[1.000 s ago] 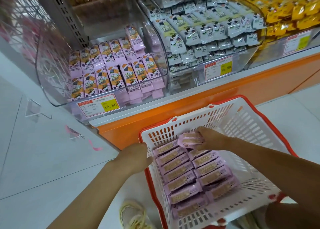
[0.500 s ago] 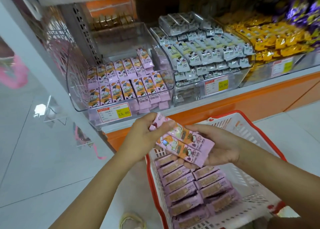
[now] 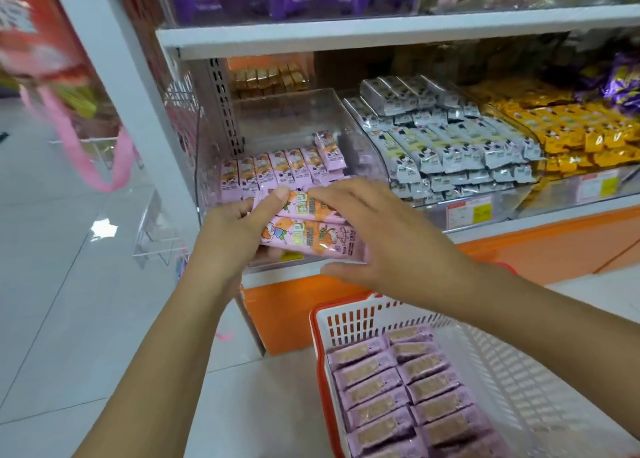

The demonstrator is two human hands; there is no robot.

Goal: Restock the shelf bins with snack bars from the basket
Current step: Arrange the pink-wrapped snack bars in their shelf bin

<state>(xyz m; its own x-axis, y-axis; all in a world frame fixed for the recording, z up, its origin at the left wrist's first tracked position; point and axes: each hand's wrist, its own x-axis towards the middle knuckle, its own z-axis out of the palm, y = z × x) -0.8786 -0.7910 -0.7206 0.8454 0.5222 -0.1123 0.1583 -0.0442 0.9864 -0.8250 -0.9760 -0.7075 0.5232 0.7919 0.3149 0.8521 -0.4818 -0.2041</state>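
Two pink snack bars (image 3: pixel 304 239) lie stacked lengthwise in front of the clear shelf bin (image 3: pixel 294 118). My left hand (image 3: pixel 235 236) grips their left end, thumb on top. My right hand (image 3: pixel 391 239) covers their right end, fingers spread over the top and thumb underneath. A row of matching pink bars (image 3: pixel 277 170) stands in the bin behind; the back of the bin holds none. Below right, the white basket with a red rim (image 3: pixel 313 336) holds several pink bars (image 3: pixel 398 388) in two columns.
To the right are bins of grey-white bars (image 3: pixel 443 146) and yellow bars (image 3: pixel 571 135). A white upper shelf (image 3: pixel 381 32) with purple packs hangs overhead. The shelf base (image 3: pixel 536 246) is orange. A pink strap (image 3: pixel 69 139) hangs at left over the white tiled floor.
Both hands have carried the pink bars up from above the basket to the front of the pink bin. My right hand shifted from under the bars to over them.
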